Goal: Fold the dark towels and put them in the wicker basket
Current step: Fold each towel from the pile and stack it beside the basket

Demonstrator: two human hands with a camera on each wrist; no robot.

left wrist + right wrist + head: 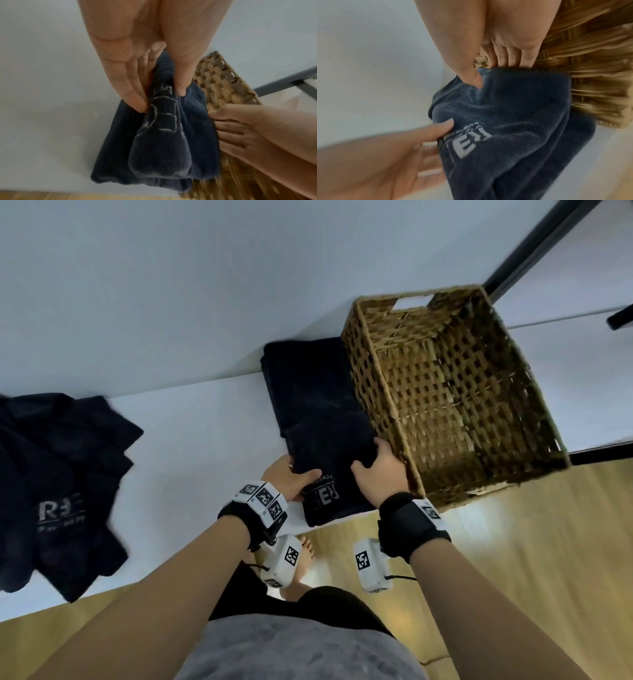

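Observation:
A folded dark towel (317, 419) with white lettering lies on the white table (205, 433), right against the left wall of the wicker basket (442, 392). My left hand (291, 477) pinches the towel's near left edge, thumb on top and fingers under, as the left wrist view shows on the dark towel (161, 135). My right hand (380, 467) grips the near right edge beside the basket wall, thumb pressed into the dark towel (513, 115). The basket holds nothing. A heap of unfolded dark towels (58, 491) lies at the table's left.
The table's near edge runs just under my wrists, with wooden floor (513, 559) and my bare foot (305, 553) below. A white wall (205, 285) backs the table. A black metal frame (534, 244) rises behind the basket at the upper right.

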